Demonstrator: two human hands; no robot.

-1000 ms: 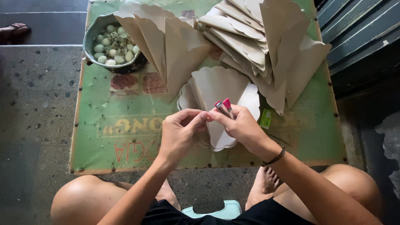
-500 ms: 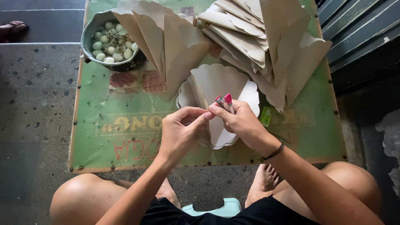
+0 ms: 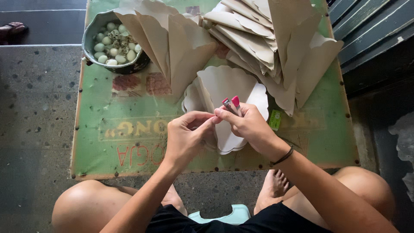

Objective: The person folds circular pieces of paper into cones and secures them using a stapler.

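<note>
My right hand (image 3: 248, 125) grips a small pink stapler (image 3: 232, 105) that sticks up between thumb and fingers. My left hand (image 3: 186, 136) meets it at the fingertips, pinching something too small to make out. Both hands hover over a stack of flat scalloped paper sheets (image 3: 224, 86) on the low green table (image 3: 129, 133). Beyond the hands lie two rows of folded brown paper cones (image 3: 276, 47), with another group of paper cones (image 3: 172, 43) at the left.
A metal bowl (image 3: 92, 36) full of small pale eggs (image 3: 113, 43) stands at the table's far left corner. A small green box (image 3: 274, 119) lies right of my right hand. My bare knees and a foot (image 3: 274, 185) are below the table edge, over a pale stool (image 3: 224, 215).
The hands stay joined at the fingertips over the sheets, shifting only slightly. Nothing else on the table has moved.
</note>
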